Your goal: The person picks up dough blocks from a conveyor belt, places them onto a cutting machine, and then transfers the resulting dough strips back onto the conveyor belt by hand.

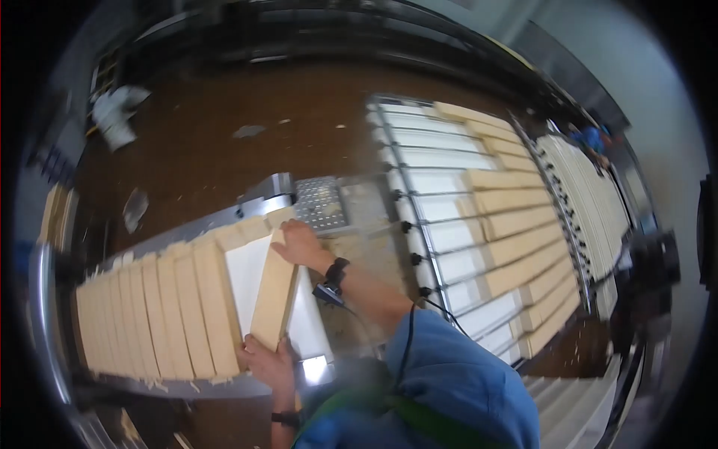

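My right hand [299,243], with a black band and small device at the wrist, grips the far end of a long pale tan slab [274,295]. At its near end my left hand [271,364] is closed round the same slab, thumb and fingers on either side. The slab stands slightly slanted over a white surface [243,268] on the metal work table. Just left of it, a row of similar tan slabs [173,310] is packed side by side, with thin scraps along the edges. Their exact material does not show.
To the right, a white conveyor [437,161] with crosswise rods carries more tan slabs [516,224]. A perforated metal plate [320,202] lies beyond my right hand. Another person [591,142] is at the far right. Scraps dot the brown floor [224,127].
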Tool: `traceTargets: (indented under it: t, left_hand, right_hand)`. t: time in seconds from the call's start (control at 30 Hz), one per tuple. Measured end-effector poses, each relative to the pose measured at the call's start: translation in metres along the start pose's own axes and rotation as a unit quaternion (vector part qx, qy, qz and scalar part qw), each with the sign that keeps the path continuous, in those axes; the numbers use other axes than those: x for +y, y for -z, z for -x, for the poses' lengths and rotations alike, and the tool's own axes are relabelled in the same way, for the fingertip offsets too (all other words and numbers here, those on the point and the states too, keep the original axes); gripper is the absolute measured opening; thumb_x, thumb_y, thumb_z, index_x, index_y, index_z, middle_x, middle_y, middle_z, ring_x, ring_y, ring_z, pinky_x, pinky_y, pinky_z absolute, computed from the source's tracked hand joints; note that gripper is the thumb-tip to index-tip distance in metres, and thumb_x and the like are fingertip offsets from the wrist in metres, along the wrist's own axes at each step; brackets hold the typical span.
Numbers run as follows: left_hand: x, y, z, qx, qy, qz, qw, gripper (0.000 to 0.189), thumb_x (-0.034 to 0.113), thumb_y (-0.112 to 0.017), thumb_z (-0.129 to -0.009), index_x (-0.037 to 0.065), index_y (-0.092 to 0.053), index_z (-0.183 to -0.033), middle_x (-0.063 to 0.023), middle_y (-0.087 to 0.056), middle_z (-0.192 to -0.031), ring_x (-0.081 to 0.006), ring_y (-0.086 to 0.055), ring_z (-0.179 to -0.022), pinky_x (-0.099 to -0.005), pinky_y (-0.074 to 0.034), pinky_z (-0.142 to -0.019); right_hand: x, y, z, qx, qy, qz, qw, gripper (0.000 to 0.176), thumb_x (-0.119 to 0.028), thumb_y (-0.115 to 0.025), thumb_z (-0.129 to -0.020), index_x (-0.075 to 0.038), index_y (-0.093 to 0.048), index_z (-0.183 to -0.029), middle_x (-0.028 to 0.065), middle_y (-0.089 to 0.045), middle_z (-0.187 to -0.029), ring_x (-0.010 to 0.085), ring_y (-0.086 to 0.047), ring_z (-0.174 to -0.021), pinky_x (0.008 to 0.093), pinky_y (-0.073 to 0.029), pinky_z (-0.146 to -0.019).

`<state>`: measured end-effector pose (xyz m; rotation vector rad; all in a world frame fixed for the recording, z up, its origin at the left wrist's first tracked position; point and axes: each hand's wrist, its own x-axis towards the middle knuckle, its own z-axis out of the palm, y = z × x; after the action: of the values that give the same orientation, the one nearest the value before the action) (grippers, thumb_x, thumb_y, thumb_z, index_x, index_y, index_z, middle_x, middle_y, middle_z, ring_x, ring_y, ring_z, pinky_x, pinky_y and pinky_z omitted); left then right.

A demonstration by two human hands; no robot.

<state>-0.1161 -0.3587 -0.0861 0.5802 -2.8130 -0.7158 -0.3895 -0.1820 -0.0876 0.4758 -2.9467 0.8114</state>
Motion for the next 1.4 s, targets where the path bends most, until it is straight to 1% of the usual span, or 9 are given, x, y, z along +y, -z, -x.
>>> traceTargets:
  t: [0.1, 0.37, 0.5, 0.7, 0.73, 1.0, 1.1, 1.23, 1.4]
  left_hand:
    - [0.021, 0.008, -0.012, -0.128, 0.049, -0.018, 0.99, 0.099, 0.033, -0.087, -0.081, -0.005, -0.034, -0.155, -0.0348, -0.039, -0.15, -0.0536, -0.053, -0.129, -0.0556, -0.049, -0.106]
    - [0.05, -0.021, -0.015, -0.078, 0.067, 0.008, 0.995, 0.095, 0.022, -0.089, -0.079, 0.001, -0.037, -0.156, -0.0327, -0.041, -0.149, -0.054, -0.053, -0.129, -0.0534, -0.047, -0.11]
    - [0.139, -0.056, -0.04, 0.045, -0.105, 0.097, 0.989, 0.086, 0.007, -0.087, -0.076, 0.006, -0.045, -0.152, -0.026, -0.044, -0.145, -0.0474, -0.05, -0.132, -0.0498, -0.044, -0.112]
    - [0.344, -0.14, -0.123, 0.024, -0.304, 0.168, 0.937, 0.082, 0.002, -0.078, -0.076, 0.011, -0.05, -0.153, -0.0283, -0.04, -0.153, -0.0501, -0.044, -0.14, -0.0518, -0.038, -0.118]
    - [0.376, -0.159, -0.135, 0.044, -0.328, 0.156, 0.931, 0.083, 0.002, -0.08, -0.075, 0.012, -0.05, -0.152, -0.0272, -0.041, -0.153, -0.0488, -0.046, -0.138, -0.0526, -0.04, -0.115]
    - [0.536, -0.226, -0.166, -0.038, -0.4, 0.072, 0.913, 0.082, 0.012, -0.09, -0.071, 0.013, -0.055, -0.145, -0.0214, -0.046, -0.142, -0.0482, -0.055, -0.12, -0.0523, -0.055, -0.097]
    - [0.568, -0.243, -0.18, -0.097, -0.41, -0.044, 0.906, 0.082, 0.021, -0.09, -0.074, 0.011, -0.054, -0.148, -0.0208, -0.045, -0.145, -0.0485, -0.057, -0.121, -0.0519, -0.056, -0.099]
    - [0.599, -0.261, -0.191, -0.187, -0.409, -0.149, 0.881, 0.092, 0.034, -0.084, -0.086, 0.013, -0.038, -0.162, -0.0253, -0.04, -0.152, -0.0513, -0.054, -0.131, -0.0518, -0.053, -0.108]
    - [0.601, -0.377, -0.183, -0.257, -0.423, 0.234, 0.837, 0.111, 0.042, -0.078, -0.091, 0.007, -0.007, -0.169, -0.036, -0.035, -0.149, -0.0563, -0.061, -0.116, -0.0568, -0.051, -0.105]
  right_hand:
    - [0.013, 0.005, 0.017, 0.023, -0.009, 0.014, 1.0, 0.052, -0.037, -0.074, -0.092, 0.006, -0.064, -0.119, 0.0277, -0.067, -0.116, 0.0447, -0.064, -0.115, 0.0507, -0.051, -0.102]
    - [0.047, 0.043, 0.057, 0.024, -0.072, -0.128, 0.989, 0.055, -0.033, -0.07, -0.095, 0.007, -0.056, -0.131, 0.0302, -0.063, -0.127, 0.0485, -0.06, -0.12, 0.0537, -0.049, -0.107]
    - [0.126, 0.114, 0.074, 0.221, -0.091, -0.092, 0.967, 0.057, -0.031, -0.069, -0.097, 0.005, -0.053, -0.137, 0.0287, -0.059, -0.132, 0.047, -0.058, -0.121, 0.0528, -0.049, -0.105]
    - [0.324, 0.254, 0.044, 0.428, -0.076, -0.067, 0.898, 0.047, -0.028, -0.067, -0.101, 0.004, -0.052, -0.132, 0.0275, -0.057, -0.122, 0.0475, -0.057, -0.112, 0.0544, -0.049, -0.096]
    - [0.364, 0.267, 0.038, 0.485, -0.013, 0.139, 0.863, 0.047, -0.027, -0.066, -0.101, 0.005, -0.052, -0.133, 0.0286, -0.056, -0.122, 0.0481, -0.056, -0.112, 0.0547, -0.048, -0.098]
    - [0.521, 0.338, 0.04, 0.389, -0.252, 0.021, 0.886, 0.056, -0.037, -0.059, -0.103, 0.008, -0.056, -0.135, 0.0323, -0.058, -0.134, 0.0504, -0.06, -0.122, 0.0552, -0.051, -0.102]
    - [0.532, 0.361, 0.043, 0.007, -0.395, -0.038, 0.918, 0.054, -0.03, -0.061, -0.093, 0.009, -0.062, -0.128, 0.0334, -0.057, -0.141, 0.0458, -0.059, -0.131, 0.0572, -0.042, -0.117]
    - [0.525, 0.339, 0.049, 0.171, -0.356, 0.264, 0.88, 0.057, -0.026, -0.064, -0.091, 0.003, -0.06, -0.139, 0.0286, -0.057, -0.143, 0.0457, -0.047, -0.143, 0.0835, -0.008, -0.118]
    - [0.483, 0.37, 0.108, 0.346, -0.213, 0.269, 0.873, 0.061, -0.023, -0.068, -0.096, -0.009, -0.052, -0.153, 0.021, -0.056, -0.146, 0.0365, -0.048, -0.143, 0.0782, -0.014, -0.119]
